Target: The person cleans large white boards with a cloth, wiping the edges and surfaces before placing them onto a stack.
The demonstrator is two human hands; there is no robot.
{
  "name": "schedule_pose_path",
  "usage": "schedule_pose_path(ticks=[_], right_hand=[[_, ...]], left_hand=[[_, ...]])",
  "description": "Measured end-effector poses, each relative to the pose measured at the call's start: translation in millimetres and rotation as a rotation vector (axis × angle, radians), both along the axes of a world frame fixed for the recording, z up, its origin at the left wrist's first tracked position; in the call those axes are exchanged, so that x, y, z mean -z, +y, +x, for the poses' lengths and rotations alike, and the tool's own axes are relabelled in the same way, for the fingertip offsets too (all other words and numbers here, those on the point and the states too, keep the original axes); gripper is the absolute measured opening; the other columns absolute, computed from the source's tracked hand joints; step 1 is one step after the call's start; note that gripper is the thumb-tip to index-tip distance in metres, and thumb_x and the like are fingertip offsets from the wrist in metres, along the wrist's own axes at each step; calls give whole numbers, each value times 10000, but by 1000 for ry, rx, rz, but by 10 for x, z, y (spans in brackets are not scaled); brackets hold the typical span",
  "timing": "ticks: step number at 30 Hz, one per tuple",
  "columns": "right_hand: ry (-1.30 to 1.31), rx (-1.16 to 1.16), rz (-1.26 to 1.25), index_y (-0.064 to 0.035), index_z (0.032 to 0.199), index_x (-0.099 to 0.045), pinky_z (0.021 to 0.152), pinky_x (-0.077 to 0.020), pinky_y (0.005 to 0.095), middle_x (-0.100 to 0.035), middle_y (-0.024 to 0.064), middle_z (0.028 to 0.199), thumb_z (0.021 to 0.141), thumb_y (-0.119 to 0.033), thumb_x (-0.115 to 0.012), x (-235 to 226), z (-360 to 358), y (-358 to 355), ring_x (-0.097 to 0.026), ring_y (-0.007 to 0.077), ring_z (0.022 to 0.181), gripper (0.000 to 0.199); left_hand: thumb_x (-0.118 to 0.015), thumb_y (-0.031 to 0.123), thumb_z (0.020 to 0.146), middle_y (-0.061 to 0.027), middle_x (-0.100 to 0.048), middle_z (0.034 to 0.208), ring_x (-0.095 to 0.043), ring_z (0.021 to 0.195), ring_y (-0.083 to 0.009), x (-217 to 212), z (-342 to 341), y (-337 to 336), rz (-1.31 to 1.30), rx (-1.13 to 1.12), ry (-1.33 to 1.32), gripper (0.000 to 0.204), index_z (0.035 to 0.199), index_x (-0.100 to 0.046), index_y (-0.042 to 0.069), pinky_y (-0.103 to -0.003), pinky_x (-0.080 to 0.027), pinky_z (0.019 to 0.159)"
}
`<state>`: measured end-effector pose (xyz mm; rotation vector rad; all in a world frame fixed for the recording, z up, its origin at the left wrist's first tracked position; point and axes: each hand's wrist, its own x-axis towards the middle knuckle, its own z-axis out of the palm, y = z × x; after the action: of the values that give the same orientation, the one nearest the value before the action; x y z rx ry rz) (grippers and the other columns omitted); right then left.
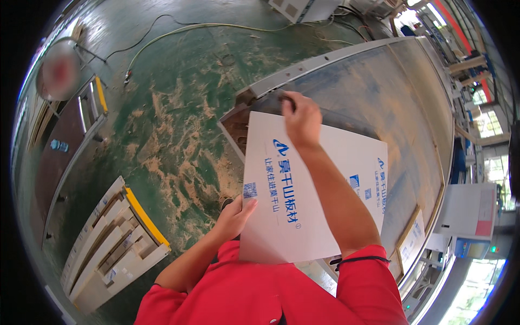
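Note:
A white board (265, 227) with blue print lies flat in front of me, partly over the corner of a large machine table. My left hand (235, 216) grips its left edge near my body, with the thumb on top and the fingers underneath. Over the board's far edge, my right hand (301, 116) is closed with curled fingers. Something small and dark shows at those fingertips, too unclear to name. The right forearm crosses above the board and hides part of its print.
Sawdust covers the machine table (368, 92) and the green floor (179, 135). Boards with a yellow edge are stacked on a low pallet (108, 244) at the lower left. A brown table (59, 151) stands at the left. A yellow hose (179, 31) trails across the floor.

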<state>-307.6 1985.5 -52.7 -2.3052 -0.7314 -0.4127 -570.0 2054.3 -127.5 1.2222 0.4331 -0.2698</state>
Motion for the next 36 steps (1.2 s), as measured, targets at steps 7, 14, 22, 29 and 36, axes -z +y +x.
schedule_pose_path(ticks=[7, 14, 22, 29, 36], right_hand=[[-7, -473, -25, -45, 920, -661, 930, -452, 392, -679, 132, 987, 777, -27, -583, 472, -667, 248, -619, 296, 1016, 164], [25, -491, 117, -54, 979, -668, 813, -504, 346, -681, 103, 913, 820, -19, -612, 155, -1108, 129, -649, 247, 855, 173], [411, 252, 221, -9, 1003, -655, 521, -503, 273, -665, 97, 766, 873, -87, -593, -42, -577, -1458, -618, 140, 534, 163], [416, 609, 188, 20, 1013, -645, 565, -516, 288, -686, 124, 814, 870, -72, -595, 4, -710, -2820, -653, 160, 617, 177], [383, 680, 148, 33, 1033, -647, 731, -507, 291, -698, 124, 870, 872, -78, -614, -34, -1041, -2939, -653, 165, 786, 199]], left_hand=[[-436, 278, 1010, -115, -611, 1166, -556, 1044, -156, 139, -67, 4, -39, -3, -6, 406, 1285, -485, -17, -290, -415, 919], [-380, 319, 1021, -97, -622, 1054, -569, 941, -163, 175, -185, 89, 10, -16, -70, 409, 1205, -524, -17, -307, -424, 871], [-315, 382, 1024, -54, -618, 877, -580, 652, -144, 232, 170, 300, -372, -307, 80, 444, 1171, -529, 22, -307, -492, 610], [-395, 374, 1011, -24, -619, 863, -574, 716, -127, -74, 1210, 528, -262, -419, -5, 372, 1115, -576, 66, -295, -484, 669], [-561, 248, 972, 1, -596, 760, -553, 612, -112, 246, 1521, 632, -237, -578, -69, 170, 886, -552, 102, -268, -446, 535]])
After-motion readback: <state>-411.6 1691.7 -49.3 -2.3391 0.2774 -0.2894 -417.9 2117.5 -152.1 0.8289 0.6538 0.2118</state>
